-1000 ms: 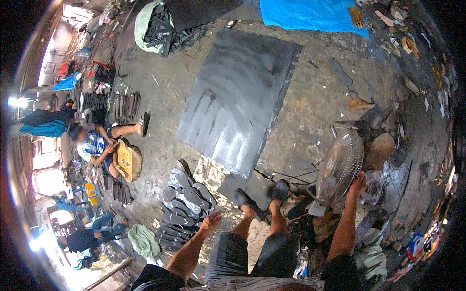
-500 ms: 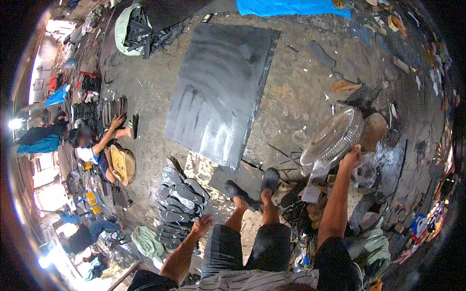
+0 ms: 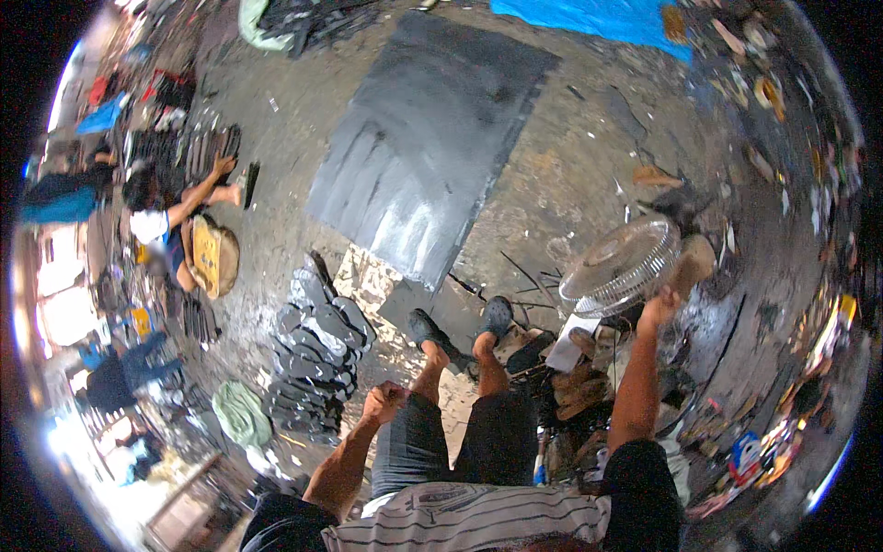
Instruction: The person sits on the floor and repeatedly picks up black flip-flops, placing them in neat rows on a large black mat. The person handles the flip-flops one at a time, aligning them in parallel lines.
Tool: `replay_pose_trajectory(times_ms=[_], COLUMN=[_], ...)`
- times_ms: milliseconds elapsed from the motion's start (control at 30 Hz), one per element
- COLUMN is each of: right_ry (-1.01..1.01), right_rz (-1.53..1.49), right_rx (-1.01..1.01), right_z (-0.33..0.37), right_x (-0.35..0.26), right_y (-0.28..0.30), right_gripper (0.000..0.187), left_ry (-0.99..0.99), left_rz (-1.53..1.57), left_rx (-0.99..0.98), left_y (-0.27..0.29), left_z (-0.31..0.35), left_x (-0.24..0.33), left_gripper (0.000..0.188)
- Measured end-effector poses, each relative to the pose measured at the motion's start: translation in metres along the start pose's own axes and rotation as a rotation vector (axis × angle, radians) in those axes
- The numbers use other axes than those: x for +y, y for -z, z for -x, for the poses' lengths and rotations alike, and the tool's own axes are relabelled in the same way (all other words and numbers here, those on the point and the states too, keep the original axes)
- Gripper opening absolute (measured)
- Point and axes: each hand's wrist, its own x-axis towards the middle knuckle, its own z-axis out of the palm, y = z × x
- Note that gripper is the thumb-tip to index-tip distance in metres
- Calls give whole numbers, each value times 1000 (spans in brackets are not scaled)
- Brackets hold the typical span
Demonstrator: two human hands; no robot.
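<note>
My left hand (image 3: 384, 401) hangs over my left thigh, its fingers curled in, with nothing visible in them. My right arm reaches forward, and my right hand (image 3: 659, 309) is at the lower right edge of a round fan (image 3: 618, 269) with a clear wire guard. Its fingers are smeared by motion, so I cannot tell whether they grip the fan. Left of my feet lies a heap of dark sole-shaped pieces (image 3: 317, 354). Ahead of me a large black sheet (image 3: 432, 138) lies flat on the floor, pale and shiny at its near end.
A person (image 3: 152, 216) sits at the left beside a yellow board (image 3: 215, 258); dark pieces stand in rows nearby. A pale green cloth (image 3: 242, 414) lies at the lower left. A blue tarp (image 3: 589, 23) is at the far edge. Scraps and clutter (image 3: 579, 391) lie right of my legs.
The view has shifted. The fan's guard now appears turned to a wider angle, and my right hand sits lower against its edge. My left hand's fingers have curled in more.
</note>
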Motion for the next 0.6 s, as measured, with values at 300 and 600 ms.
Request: replay_pose_trajectory(times_ms=[300,600], right_ry=[210,-489], right_rz=[381,112], right_rx=[-824,-2191], right_z=[212,321], right_x=[-3,-336], right_y=[141,126], right_gripper=[49,64], left_ry=[255,-348], left_rz=[-59,20], left_rx=[190,209], left_y=[-17,-43], left_z=[75,116], left_x=[8,118], left_gripper=[73,89])
